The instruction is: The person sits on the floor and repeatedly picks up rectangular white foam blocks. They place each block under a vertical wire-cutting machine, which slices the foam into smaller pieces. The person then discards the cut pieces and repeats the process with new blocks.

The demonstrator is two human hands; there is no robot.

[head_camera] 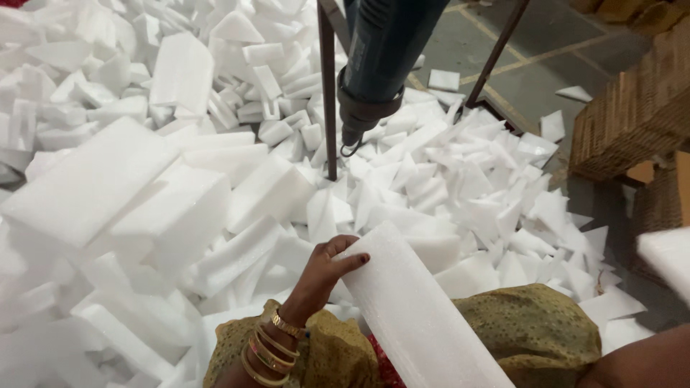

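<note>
While the left hand (325, 269) grips the upper edge of a long white foam slab (413, 309), fingers curled over its rim, the slab lies slanted across the lap, below the hanging blue power tool (377, 61). Judging by this, the slab is being positioned; feeding it calls for a steady grip. Only the right forearm shows at the corner, so that hand's state cannot be told.

One head camera looks steeply down, close above the left hand (323, 269); the foam pile (180, 179) spreads beyond it.
</note>
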